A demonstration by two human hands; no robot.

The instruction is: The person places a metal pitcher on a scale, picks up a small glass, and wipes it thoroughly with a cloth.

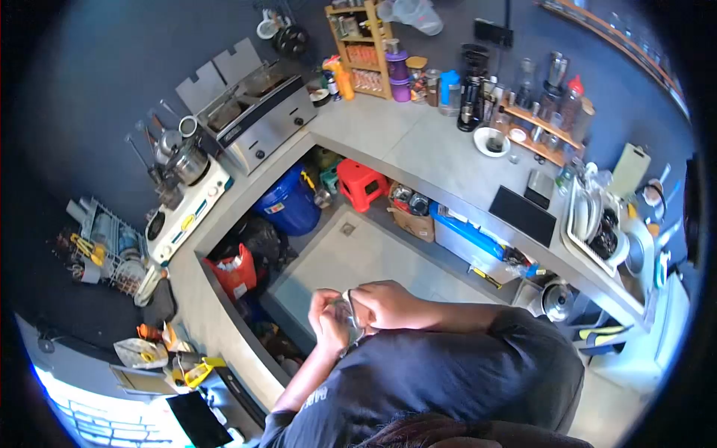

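A clear drinking glass, or a small jar, is held between my two hands in front of my dark shirt. My left hand wraps round its left side, fingers curled. On the opposite side, my right hand is closed against the glass near its pale rim. The fingers hide much of the glass, so I cannot tell what is inside it. Both hands are above the floor, apart from the counters.
A U-shaped counter surrounds me. It bears a fryer, a stove, a dish rack and a black tablet-like panel. Below are a blue bin, a red stool and a cardboard box.
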